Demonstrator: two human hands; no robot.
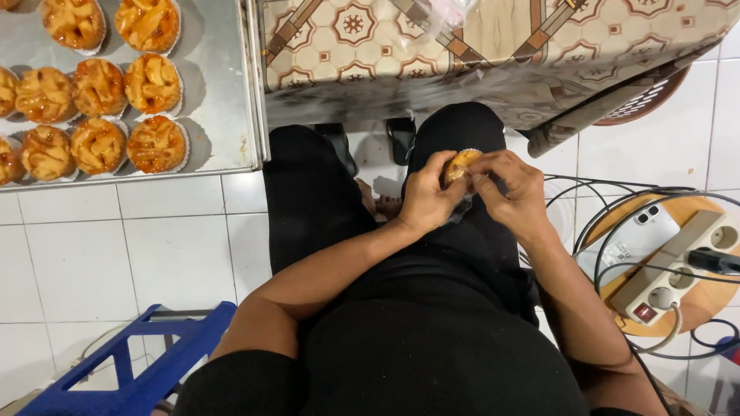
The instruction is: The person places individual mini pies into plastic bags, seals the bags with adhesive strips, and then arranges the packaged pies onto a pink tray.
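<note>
Just above the frame's centre, over the lap, both hands closed on one small golden pastry (460, 164). The left hand (428, 199) cupped it from the left and below, while the right hand (515, 192) pinched its right edge. It sat between them, nearly round, with no clear long axis. More pastries filled the metal tray (220, 85) at upper left, well apart.

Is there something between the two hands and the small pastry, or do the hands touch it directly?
Nothing visible stands between them. The left hand and the right hand both hold the golden pastry directly with their fingertips, above the lap. A bit of clear wrapping seems to hang under it, not between.
</note>
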